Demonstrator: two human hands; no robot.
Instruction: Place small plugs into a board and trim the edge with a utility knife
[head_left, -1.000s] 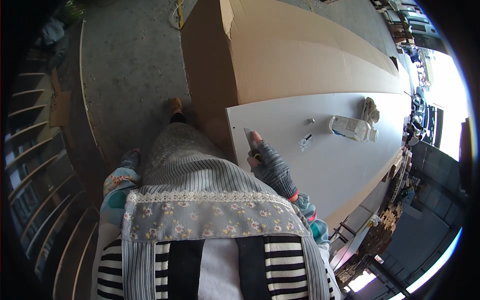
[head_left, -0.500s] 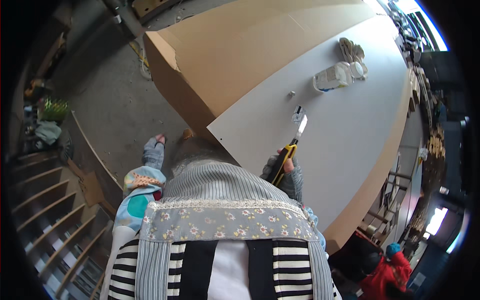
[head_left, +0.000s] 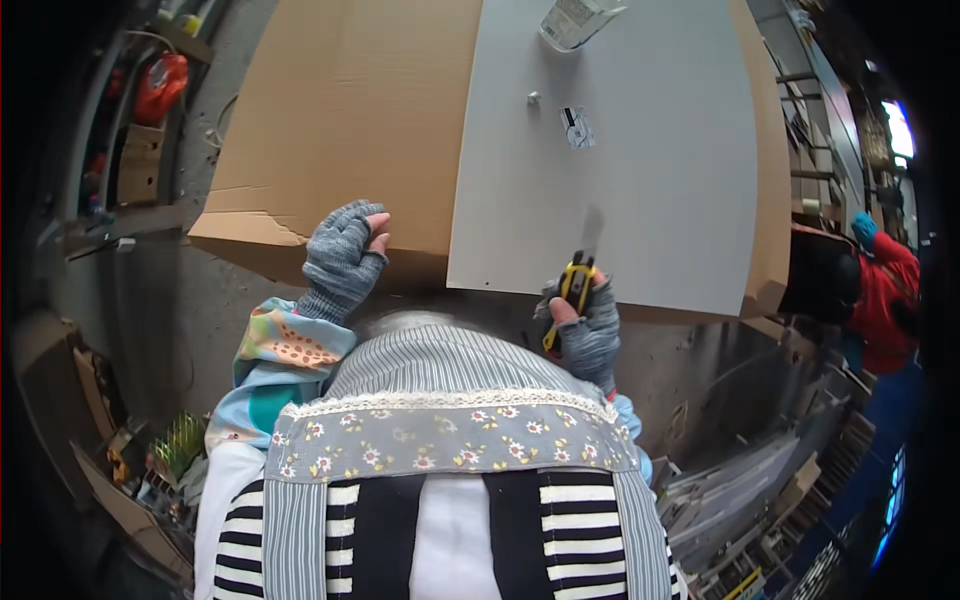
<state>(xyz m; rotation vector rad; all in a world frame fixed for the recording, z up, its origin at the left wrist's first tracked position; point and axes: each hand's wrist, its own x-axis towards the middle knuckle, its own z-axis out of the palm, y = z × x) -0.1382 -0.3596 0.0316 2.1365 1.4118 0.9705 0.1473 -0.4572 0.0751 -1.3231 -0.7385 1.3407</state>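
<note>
My right hand (head_left: 592, 335), in a grey fingerless knit glove, grips a yellow and black utility knife (head_left: 575, 284) by its handle. The blade is out and points away from me, over the near edge of a white panel (head_left: 660, 210). Above the near left edge of a brown cardboard sheet (head_left: 345, 130) is my left hand (head_left: 343, 250), gloved the same way. Its fingers are loosely bent and apart, with nothing seen in them. Whether it touches the cardboard I cannot tell. The panel lies on the cardboard, which shows along both its sides.
On the panel are a clear plastic jar (head_left: 575, 22), a small metal fitting (head_left: 533, 98) and a printed label (head_left: 577, 128). A person in red (head_left: 885, 300) is at the right. An orange-red bag (head_left: 162, 88) sits at the far left, beyond the concrete floor.
My view has turned rightward, so the panel now lies squarely ahead. My left hand has risen from my side to the cardboard edge. The knife stays in my right hand, nearer the panel's front edge.
</note>
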